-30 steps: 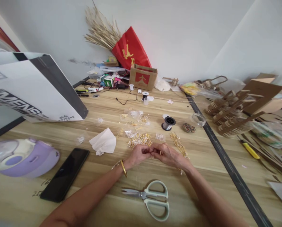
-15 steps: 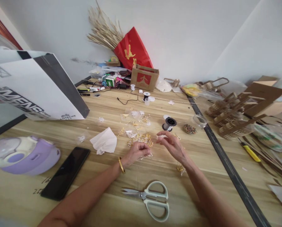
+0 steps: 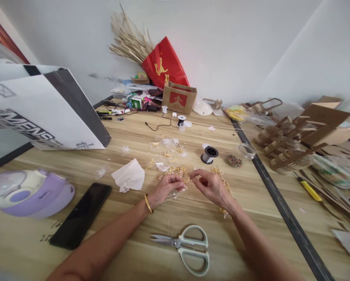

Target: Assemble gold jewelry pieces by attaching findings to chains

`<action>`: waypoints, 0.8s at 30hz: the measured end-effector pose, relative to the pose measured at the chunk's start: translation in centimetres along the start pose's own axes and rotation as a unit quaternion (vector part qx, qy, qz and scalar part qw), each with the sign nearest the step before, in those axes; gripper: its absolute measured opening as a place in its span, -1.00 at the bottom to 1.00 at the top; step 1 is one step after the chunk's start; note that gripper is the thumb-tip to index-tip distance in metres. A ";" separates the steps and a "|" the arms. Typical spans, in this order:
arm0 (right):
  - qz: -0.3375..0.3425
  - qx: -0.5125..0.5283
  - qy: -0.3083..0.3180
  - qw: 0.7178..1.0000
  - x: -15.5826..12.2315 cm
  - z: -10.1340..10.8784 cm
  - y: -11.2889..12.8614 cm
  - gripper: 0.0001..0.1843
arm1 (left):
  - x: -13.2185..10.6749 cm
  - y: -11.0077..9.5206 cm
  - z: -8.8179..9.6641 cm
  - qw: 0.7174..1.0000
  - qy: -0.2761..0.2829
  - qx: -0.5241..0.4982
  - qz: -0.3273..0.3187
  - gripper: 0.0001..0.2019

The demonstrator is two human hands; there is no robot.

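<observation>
Strand (image 3: 172,196) trails beneath the left hand (image 3: 165,188), its grip pinching one end, long axis slanting leftward and nearer the person; right hand's (image 3: 212,187) grip, cannot tell.

In my head view I am seeing the left hand (image 3: 165,188) pinching a beaded strand (image 3: 175,194) beside a pile of gold beads (image 3: 178,170), while the right hand (image 3: 211,188) is holding its fingers bent nearby. Scissors (image 3: 176,242) are lying nearer the camera, and a black phone (image 3: 81,214) is resting at left on the tabletop (image 3: 134,136).
</observation>
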State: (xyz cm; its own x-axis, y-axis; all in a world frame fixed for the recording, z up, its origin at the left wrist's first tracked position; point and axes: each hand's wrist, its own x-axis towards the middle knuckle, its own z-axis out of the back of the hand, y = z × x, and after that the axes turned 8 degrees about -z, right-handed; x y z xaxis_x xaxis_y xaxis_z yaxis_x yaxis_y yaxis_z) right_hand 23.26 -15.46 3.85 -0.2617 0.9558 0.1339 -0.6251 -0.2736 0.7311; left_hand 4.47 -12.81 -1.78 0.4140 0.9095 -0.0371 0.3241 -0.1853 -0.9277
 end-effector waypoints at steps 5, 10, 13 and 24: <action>0.003 -0.014 0.045 0.999 0.5 -1.2 -0.8 -0.84 | 0.1 0.1 0.1 0.999 0.010 0.030 -0.027 -0.76; 0.004 0.006 0.056 0.998 0.6 -1.7 -0.9 -0.88 | 0.1 0.2 0.1 0.998 0.023 0.050 -0.037 -0.77; -0.009 0.014 0.044 0.999 0.6 -1.9 -0.9 -0.91 | 0.1 0.2 0.1 0.998 0.031 0.050 -0.039 -0.77; -0.022 0.023 0.061 0.998 0.7 -2.0 -1.3 -0.89 | 0.0 -0.3 -0.1 0.995 0.031 0.091 -0.036 -0.77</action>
State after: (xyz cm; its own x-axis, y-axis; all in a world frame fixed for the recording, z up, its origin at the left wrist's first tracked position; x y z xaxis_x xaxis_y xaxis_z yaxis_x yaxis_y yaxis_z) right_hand 22.41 -14.64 1.69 -0.3252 0.9454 0.0207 -0.6045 -0.2247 0.7643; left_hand 4.41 -12.82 -1.43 0.4485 0.8924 0.0499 0.1980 -0.0448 -0.9792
